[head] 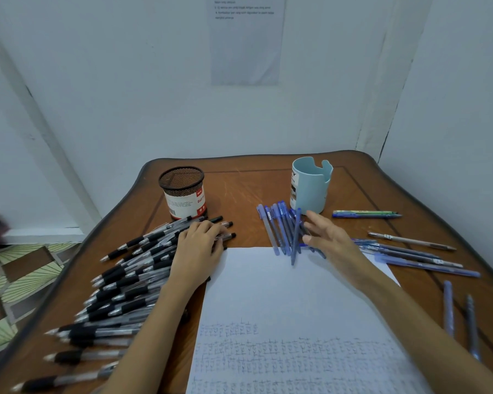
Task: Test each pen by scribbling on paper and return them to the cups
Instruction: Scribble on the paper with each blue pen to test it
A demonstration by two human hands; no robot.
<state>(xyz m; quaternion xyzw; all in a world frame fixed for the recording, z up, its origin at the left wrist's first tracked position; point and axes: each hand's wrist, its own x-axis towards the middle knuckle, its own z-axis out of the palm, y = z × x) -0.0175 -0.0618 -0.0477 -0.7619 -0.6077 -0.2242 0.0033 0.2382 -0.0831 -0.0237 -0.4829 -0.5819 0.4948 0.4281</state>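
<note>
My left hand lies loose-fingered on the black pens, likely to steady them, while my right hand, fingers spread and holding nothing, hovers at the blue pens beside the blue cup, above the paper

Wall notice top beyond the frame edge, print illegibly small; black pens partly beneath the left hand.

Left: heap of black-grip pens blocks the table from near edge to mesh cup.
Back centre: bare wood between mesh cup and light blue cup, passable.
Right: blue pens crowd that cup's front.
Near centre: paper lies flat, open above.
</note>
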